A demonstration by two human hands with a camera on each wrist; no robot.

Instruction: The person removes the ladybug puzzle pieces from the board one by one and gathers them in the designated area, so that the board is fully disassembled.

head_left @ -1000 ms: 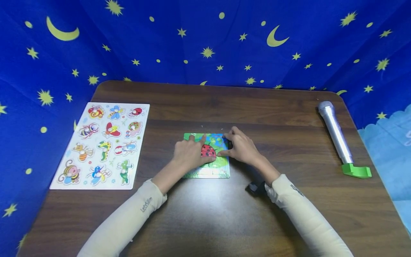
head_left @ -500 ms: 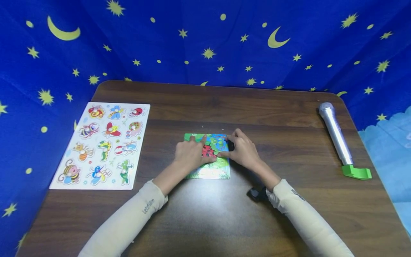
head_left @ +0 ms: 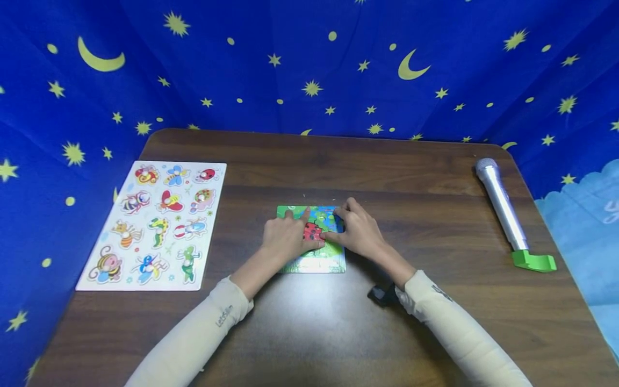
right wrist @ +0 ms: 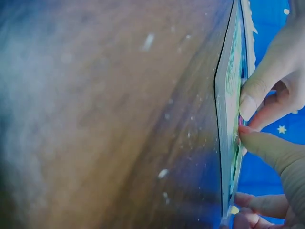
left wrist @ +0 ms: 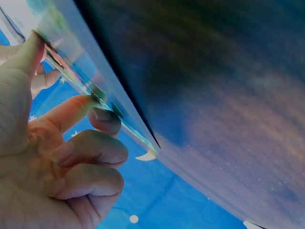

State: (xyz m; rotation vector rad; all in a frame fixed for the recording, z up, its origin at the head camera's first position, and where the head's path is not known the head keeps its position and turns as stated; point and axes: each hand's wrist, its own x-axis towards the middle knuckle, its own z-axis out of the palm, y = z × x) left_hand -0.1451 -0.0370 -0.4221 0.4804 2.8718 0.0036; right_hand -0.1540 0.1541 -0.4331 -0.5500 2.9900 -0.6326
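A small ladybug jigsaw puzzle [head_left: 319,262] lies flat on the brown table, its picture green and blue around a red ladybug. My left hand [head_left: 284,236] rests over its left half. The left wrist view shows that thumb and index finger reaching out to touch the puzzle face, with the other fingers folded in. At the right side, my right hand [head_left: 360,231] has its thumb on the picture beside the ladybug and its bent fingers at the upper right edge, holding the board there. In the right wrist view both thumbs [right wrist: 248,106] meet near the puzzle's middle.
At left lies a white insect peg board [head_left: 166,226] with several colourful pieces. A silver toy microphone [head_left: 501,201] with a green end piece [head_left: 534,261] lies on the right. Behind the table [head_left: 300,161] hangs a blue curtain [head_left: 271,32] with stars and moons.
My right thumb and fingers have shifted slightly on the puzzle's right side. My left hand stays nearly in place. The head view has tilted a little upward.
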